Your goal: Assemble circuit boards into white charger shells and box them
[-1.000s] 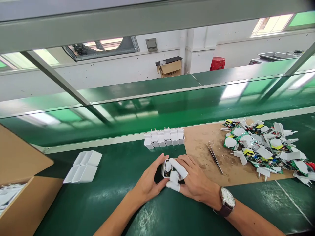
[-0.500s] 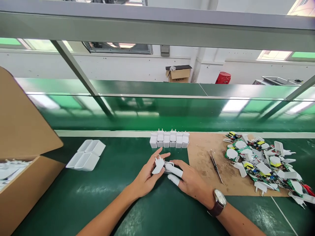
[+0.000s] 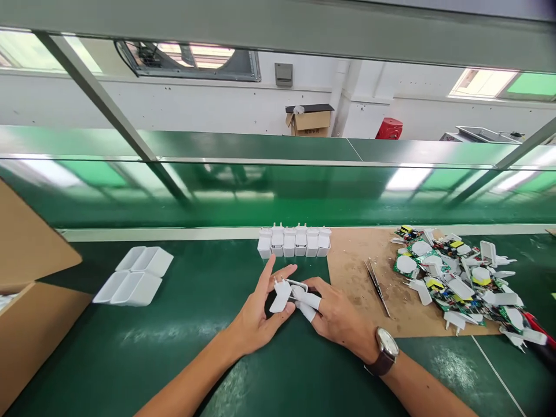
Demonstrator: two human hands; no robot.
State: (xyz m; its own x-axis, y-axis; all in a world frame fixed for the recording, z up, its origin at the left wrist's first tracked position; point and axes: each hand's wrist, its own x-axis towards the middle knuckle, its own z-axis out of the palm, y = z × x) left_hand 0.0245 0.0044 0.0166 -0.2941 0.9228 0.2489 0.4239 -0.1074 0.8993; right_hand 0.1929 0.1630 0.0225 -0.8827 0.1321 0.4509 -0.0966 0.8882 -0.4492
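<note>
A white charger plug cover (image 3: 281, 296) with two pins lies against the thumb and fingers of my left hand (image 3: 255, 321). The left index finger stretches up past it. White sleeves cover the thumb and index finger of my right hand (image 3: 341, 315), which pinches a white charger housing (image 3: 299, 285) beside the cover. The two pieces meet or overlap between the hands; the fingers partly hide how they join. Just beyond stands a row of several white chargers (image 3: 289, 242), some with pins pointing up.
White open trays (image 3: 136, 288) lie at left near a cardboard box (image 3: 52, 330). To the right, tweezers (image 3: 377, 288) rest on a brown board (image 3: 354, 301). A heap of circuit boards and white plug parts (image 3: 460, 284) covers the board's right side. A metal frame crosses overhead.
My head view has shifted slightly, with the bench items sliding left. The right thumb and index finger have closed in on the housing, and the plug cover has turned a little more upright.
</note>
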